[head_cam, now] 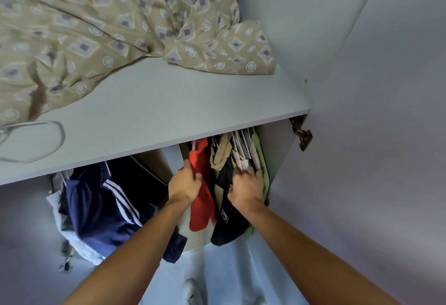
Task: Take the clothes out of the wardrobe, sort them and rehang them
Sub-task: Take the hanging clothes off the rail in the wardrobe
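We're at step 1: L hand (185,181) grips red garment (201,198), R hand (247,185) clutches hung clothes (237,157). Next we lift hangers off, probably.

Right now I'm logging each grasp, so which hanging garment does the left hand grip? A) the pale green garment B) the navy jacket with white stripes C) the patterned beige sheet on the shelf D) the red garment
D: the left hand has its fingers curled round the red garment on the rail.
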